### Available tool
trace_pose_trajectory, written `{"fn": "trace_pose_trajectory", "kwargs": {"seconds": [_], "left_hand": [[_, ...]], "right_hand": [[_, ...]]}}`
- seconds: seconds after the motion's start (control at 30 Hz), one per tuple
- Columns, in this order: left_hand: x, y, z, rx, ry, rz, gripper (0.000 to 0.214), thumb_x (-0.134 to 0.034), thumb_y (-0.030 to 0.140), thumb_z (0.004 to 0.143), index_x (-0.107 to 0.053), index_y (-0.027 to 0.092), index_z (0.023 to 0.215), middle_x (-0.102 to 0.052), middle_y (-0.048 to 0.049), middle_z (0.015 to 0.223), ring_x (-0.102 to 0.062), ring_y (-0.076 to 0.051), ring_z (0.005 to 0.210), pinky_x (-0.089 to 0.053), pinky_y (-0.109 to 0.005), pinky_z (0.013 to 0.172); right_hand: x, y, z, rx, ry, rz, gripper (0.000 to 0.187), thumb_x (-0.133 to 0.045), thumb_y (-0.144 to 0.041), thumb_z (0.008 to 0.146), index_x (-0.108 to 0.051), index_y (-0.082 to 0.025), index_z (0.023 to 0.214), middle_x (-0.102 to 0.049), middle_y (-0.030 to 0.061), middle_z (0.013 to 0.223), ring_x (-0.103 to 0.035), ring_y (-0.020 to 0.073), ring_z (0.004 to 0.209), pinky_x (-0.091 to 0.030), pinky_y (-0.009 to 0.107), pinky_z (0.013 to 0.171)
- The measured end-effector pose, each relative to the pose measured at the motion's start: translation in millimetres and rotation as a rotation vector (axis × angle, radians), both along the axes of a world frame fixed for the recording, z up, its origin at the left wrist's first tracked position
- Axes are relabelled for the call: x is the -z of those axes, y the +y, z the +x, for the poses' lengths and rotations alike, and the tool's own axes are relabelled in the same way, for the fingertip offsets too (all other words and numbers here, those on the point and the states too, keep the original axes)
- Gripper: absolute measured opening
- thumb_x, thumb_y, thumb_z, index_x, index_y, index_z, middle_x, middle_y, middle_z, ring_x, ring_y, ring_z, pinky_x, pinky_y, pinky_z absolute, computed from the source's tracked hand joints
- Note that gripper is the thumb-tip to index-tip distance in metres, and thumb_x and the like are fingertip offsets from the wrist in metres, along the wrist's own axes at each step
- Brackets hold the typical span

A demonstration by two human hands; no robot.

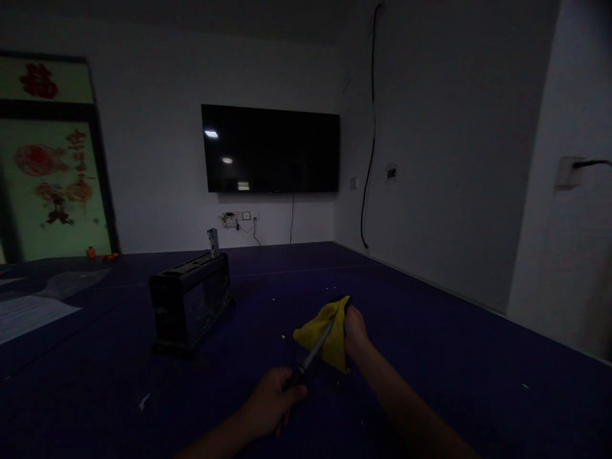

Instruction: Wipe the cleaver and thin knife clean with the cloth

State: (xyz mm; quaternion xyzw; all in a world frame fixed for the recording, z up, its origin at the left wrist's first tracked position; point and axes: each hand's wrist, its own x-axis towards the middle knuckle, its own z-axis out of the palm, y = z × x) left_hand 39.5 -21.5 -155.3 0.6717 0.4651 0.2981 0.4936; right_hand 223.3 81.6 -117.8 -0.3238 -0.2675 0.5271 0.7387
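Note:
My left hand (271, 400) is closed around the dark handle of a knife (317, 346), whose narrow grey blade points up and to the right. A yellow cloth (329, 331) with a dark edge is gripped in my right hand (355, 328). The blade lies against the cloth, and its tip ends within the folds. Both hands are just above the dark blue floor (421, 382). Dim light hides the finer detail of the blade and of my right fingertips.
A black boxy appliance (191, 303) with a clear side panel stands to the left, a small patterned object (213, 243) on its top. Paper (33, 315) and clear plastic (71, 282) lie farther left. White scraps dot the floor. A television (272, 150) hangs on the back wall.

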Motion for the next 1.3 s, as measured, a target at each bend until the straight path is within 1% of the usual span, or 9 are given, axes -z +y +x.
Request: {"fn": "trace_pose_trajectory", "kwargs": {"seconds": [0.13,0.37,0.63,0.83,1.0,1.1,1.3], "left_hand": [[-1.2,-1,0,-0.010,0.009,-0.010,0.034,-0.051,0.052,0.071,-0.043,0.019,0.072,-0.041,0.0102,0.038,-0.032,-0.005,0.026,-0.023,-0.017,0.031],[-2.2,-1,-1,0.009,-0.025,-0.025,0.035,-0.053,0.052,0.069,-0.043,0.019,0.071,-0.041,0.0102,0.038,-0.032,-0.005,0.025,-0.023,-0.018,0.030],[-1.2,-1,-4,0.000,-0.021,-0.039,0.034,-0.052,0.052,0.070,-0.043,0.019,0.072,-0.042,0.0103,0.038,-0.032,-0.006,0.026,-0.023,-0.017,0.030],[2.7,1,-4,0.005,-0.054,-0.017,0.037,-0.053,0.053,0.069,-0.044,0.018,0.071,-0.042,0.0107,0.038,-0.032,-0.004,0.025,-0.023,-0.017,0.030],[1.2,0,-4,-0.021,-0.060,-0.019,0.037,-0.052,0.054,0.069,-0.042,0.019,0.074,-0.041,0.0111,0.037,-0.031,-0.005,0.025,-0.024,-0.017,0.030],[0.8,0,-4,-0.020,-0.054,-0.024,0.037,-0.051,0.054,0.069,-0.041,0.019,0.073,-0.041,0.0110,0.037,-0.032,-0.005,0.025,-0.024,-0.017,0.030],[1.8,2,-3,-0.030,-0.037,-0.012,0.042,-0.049,0.059,0.068,-0.042,0.019,0.075,-0.041,0.0110,0.037,-0.032,-0.006,0.024,-0.023,-0.018,0.028]], "right_hand": [[2.9,5,4,-0.012,0.020,-0.004,0.014,-0.055,-0.033,0.068,-0.052,-0.020,0.064,-0.058,-0.0030,0.049,-0.053,0.0149,0.042,-0.043,0.026,0.044],[12.1,9,0,0.018,0.043,-0.039,0.011,-0.052,-0.031,0.071,-0.052,-0.020,0.068,-0.059,-0.0042,0.050,-0.054,0.0155,0.042,-0.043,0.027,0.045],[7.9,2,-8,0.037,0.055,-0.034,0.013,-0.052,-0.034,0.071,-0.052,-0.021,0.068,-0.058,-0.0041,0.050,-0.056,0.0161,0.044,-0.045,0.027,0.047],[4.0,-10,-20,0.003,0.047,-0.052,0.017,-0.051,-0.036,0.073,-0.053,-0.020,0.069,-0.058,-0.0031,0.049,-0.055,0.0165,0.042,-0.047,0.030,0.048],[6.2,-17,-31,-0.051,0.025,-0.046,0.019,-0.051,-0.038,0.074,-0.054,-0.020,0.072,-0.061,-0.0010,0.053,-0.057,0.0189,0.045,-0.047,0.032,0.049],[7.9,-18,-33,-0.055,0.015,-0.046,0.016,-0.050,-0.035,0.074,-0.054,-0.020,0.071,-0.060,-0.0017,0.052,-0.056,0.0177,0.044,-0.046,0.031,0.048],[9.5,-12,-29,-0.088,-0.018,-0.018,0.014,-0.055,-0.032,0.069,-0.055,-0.018,0.065,-0.060,-0.0020,0.051,-0.056,0.0163,0.044,-0.046,0.029,0.049]]}}
